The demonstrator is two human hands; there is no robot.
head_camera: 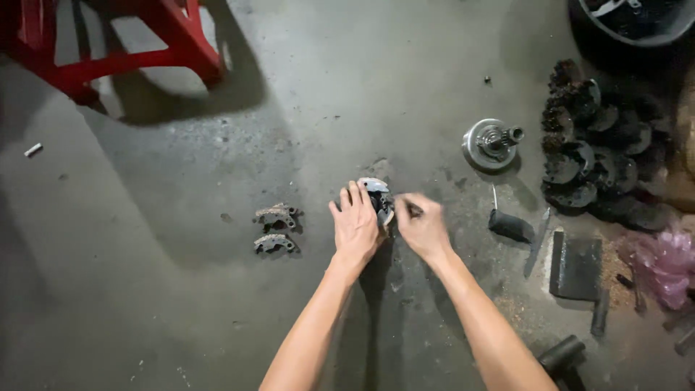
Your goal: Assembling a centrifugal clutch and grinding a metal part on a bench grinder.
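On a grey concrete floor, my left hand [355, 226] holds a round metal clutch plate [378, 192] upright, fingers laid over its left side. My right hand [423, 226] sits just right of the plate, fingers pinched on a thin dark tool or part [413, 208] at the plate's edge; what exactly it grips is blurred. Two curved, worn clutch shoes [276, 215] [274, 243] lie on the floor to the left of my left hand.
A shiny metal hub with a splined shaft [492, 143] stands to the upper right. Beyond it lies a heap of dark greasy parts [594, 152]. A black tool handle [510, 225], flat dark block [576, 268], pink plastic bag [662, 264], dark basin [637, 22] and red stool [123, 43] surround the spot.
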